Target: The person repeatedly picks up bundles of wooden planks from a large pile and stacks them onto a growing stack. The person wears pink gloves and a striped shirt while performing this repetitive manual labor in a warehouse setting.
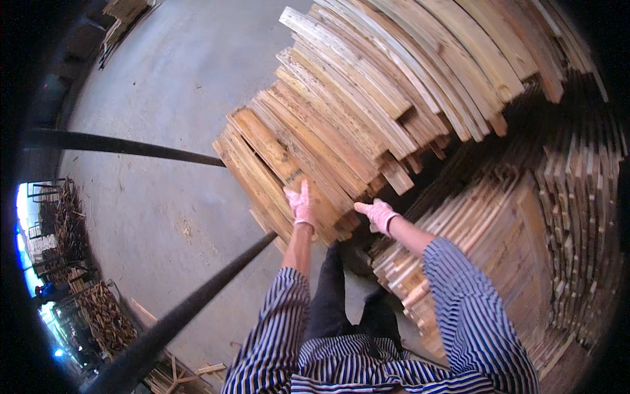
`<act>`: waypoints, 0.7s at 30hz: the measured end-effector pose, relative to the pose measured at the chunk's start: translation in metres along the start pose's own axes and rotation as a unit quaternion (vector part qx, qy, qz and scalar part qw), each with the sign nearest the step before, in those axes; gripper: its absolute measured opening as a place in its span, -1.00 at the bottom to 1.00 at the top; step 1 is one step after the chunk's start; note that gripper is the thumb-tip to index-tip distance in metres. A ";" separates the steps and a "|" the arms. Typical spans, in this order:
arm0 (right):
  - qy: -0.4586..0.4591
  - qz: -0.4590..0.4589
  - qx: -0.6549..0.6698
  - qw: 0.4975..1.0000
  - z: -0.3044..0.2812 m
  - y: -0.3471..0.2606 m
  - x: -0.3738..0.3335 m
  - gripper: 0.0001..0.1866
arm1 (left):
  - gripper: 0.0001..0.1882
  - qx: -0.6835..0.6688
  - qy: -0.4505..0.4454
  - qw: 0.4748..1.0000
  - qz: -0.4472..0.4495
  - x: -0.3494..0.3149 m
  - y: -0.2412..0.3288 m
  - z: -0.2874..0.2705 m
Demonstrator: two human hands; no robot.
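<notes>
My left hand (302, 207), in a pale pink glove, rests on the near part of a wide brownish wooden board (272, 154). Its visible fingers are spread apart on the wood, beside the board's left edge. Beyond the right side of this row's near ends is my right hand (378, 215), gloved alike and open. Its extended finger points left toward the board ends, and nothing shows in its grasp; the lower fingers are partly hidden. Other planks (321, 148) lie side by side right of the wide board, and narrower planks (252, 171) flank its left.
Longer planks (453, 46) continue the stack at upper right. More stacked boards (472, 243) stand low on the right. Two dark bars (197, 299) slant in from the left across the grey floor (157, 98). Wood scraps (108, 315) fill a rack at lower left.
</notes>
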State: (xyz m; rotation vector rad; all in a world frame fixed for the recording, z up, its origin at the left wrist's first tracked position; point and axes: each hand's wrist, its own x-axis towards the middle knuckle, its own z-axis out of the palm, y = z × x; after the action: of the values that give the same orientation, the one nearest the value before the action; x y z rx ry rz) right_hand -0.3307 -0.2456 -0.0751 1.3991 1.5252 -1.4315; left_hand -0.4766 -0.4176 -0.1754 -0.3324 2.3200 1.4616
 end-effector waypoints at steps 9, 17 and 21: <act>0.100 0.004 0.196 0.975 0.091 -0.005 0.070 0.13 | 0.04 0.118 -0.011 0.985 -0.124 0.015 0.029 -0.005; -0.106 -0.033 0.320 0.941 0.053 0.015 0.032 0.08 | -0.33 -0.143 -0.190 0.946 -0.221 0.035 0.040 -0.032; -0.167 -0.237 -0.036 0.957 0.011 -0.003 0.008 -0.24 | -0.32 -0.419 -0.225 0.844 -0.247 0.028 0.043 -0.036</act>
State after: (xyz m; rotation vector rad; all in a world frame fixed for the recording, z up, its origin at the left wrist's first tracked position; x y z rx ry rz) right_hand -0.3381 -0.2538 -0.0840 0.7189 1.7287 -1.7625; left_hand -0.5254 -0.4315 -0.1382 -0.6643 1.0183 1.9137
